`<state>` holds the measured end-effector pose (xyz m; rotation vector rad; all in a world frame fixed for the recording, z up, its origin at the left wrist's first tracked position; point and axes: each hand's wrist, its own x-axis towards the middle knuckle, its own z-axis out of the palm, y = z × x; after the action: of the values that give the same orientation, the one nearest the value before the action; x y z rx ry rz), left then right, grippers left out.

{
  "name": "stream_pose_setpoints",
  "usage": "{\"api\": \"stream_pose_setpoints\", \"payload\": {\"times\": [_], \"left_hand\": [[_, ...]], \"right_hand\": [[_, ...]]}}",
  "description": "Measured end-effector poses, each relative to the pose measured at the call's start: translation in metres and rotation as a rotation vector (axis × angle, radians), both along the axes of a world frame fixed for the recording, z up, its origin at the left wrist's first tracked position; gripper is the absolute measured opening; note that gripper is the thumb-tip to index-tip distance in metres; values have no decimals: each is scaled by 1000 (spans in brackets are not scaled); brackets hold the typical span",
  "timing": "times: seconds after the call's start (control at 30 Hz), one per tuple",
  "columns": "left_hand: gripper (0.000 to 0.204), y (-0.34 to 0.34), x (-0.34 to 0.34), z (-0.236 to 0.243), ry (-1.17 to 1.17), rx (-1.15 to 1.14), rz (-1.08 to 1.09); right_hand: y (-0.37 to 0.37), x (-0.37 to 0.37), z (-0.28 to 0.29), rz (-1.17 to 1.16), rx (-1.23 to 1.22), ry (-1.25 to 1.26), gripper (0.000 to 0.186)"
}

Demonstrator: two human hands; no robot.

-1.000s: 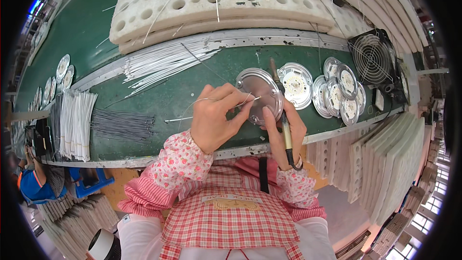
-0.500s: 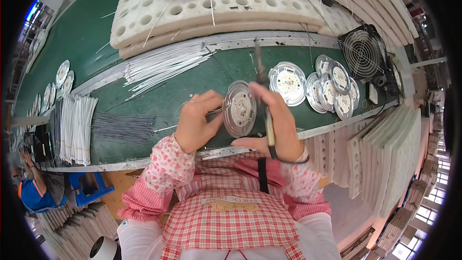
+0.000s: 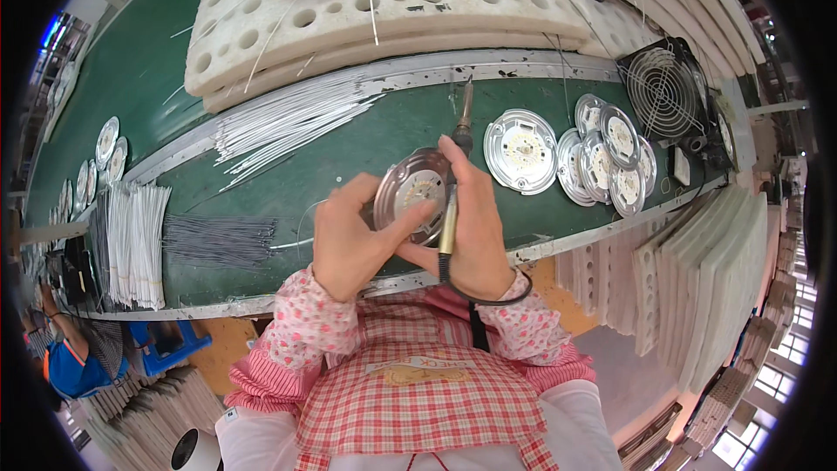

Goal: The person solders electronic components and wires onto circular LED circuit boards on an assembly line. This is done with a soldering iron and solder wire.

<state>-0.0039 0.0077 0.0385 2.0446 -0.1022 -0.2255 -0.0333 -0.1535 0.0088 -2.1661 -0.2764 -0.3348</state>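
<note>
A round silver metal disc with a pale circuit board [image 3: 403,185] is tilted up above the green bench. My left hand [image 3: 353,240] grips it from the left, the thumb lying across its face. A soldering iron [image 3: 465,118] is tucked in my right hand [image 3: 479,231], its tip pointing away from me and its cord looping by the wrist. The right fingers also reach the disc's right edge. A white wire [image 3: 292,246] runs out left from behind my left hand; its other end is hidden. Just right of my hands lies another disc [image 3: 520,150].
Overlapping discs [image 3: 595,166] and a black fan [image 3: 660,92] stand at right. White wires [image 3: 292,122], a white bundle [image 3: 138,240] and grey wires [image 3: 222,238] lie left. A perforated pale board [image 3: 375,17] carries more discs at the back. Another person [image 3: 78,358] is at far left.
The disc has moved slightly left and tipped, and my left thumb has come onto its face. My right hand has come in left against the disc, bringing the soldering iron along.
</note>
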Motion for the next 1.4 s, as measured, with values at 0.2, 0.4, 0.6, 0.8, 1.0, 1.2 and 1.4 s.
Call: {"api": "stream_pose_setpoints", "payload": {"times": [0.2, 0.4, 0.6, 0.8, 1.0, 1.2, 1.4], "left_hand": [[35, 4, 11, -16, -309, 343, -37], [30, 20, 1, -35, -539, 342, -127], [10, 35, 10, -32, -372, 158, -371], [13, 34, 14, -33, -412, 187, -446], [14, 29, 15, -37, -476, 256, -469], [14, 24, 16, -36, -485, 322, -477], [15, 23, 19, -36, -423, 288, -449]], "right_hand": [[-1, -11, 0, -46, -72, -5, 98], [-4, -16, -3, -116, -453, -41, 77], [-37, -30, 15, 50, 34, -57, 27], [-50, -24, 13, 208, 52, -20, 21], [-49, -25, 12, 233, 42, 2, 19], [-51, -38, -2, 130, 241, 201, 22], [-48, -43, -5, 88, 287, 282, 23]]}}
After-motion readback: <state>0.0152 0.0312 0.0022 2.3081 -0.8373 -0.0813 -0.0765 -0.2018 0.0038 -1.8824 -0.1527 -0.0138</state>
